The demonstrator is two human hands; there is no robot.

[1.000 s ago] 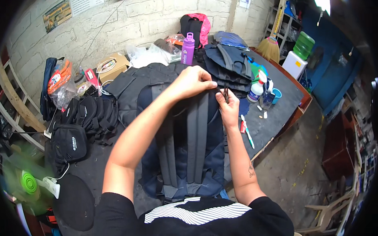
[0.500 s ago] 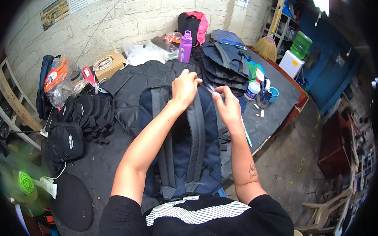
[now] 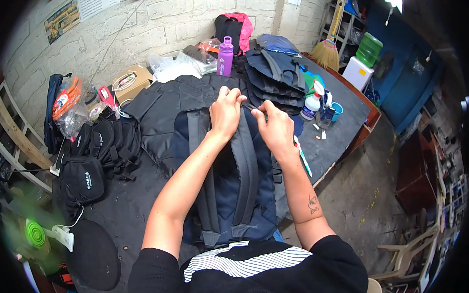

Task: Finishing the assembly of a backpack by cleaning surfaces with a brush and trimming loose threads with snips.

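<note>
Navy backpack (image 3: 231, 188): lies strap-side up on dark table (image 3: 342, 132), before the person. Left hand (image 3: 226, 111): forearm outstretched, fingers curled, pinching the pack's top edge. Right hand (image 3: 276, 128): closed beside it, gripping a small dark tool (image 3: 253, 107), kind unclear.

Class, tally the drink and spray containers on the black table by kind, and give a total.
Purple water bottle: 1
White spray bottle: 1
Blue cup: 1
Total: 3
</note>
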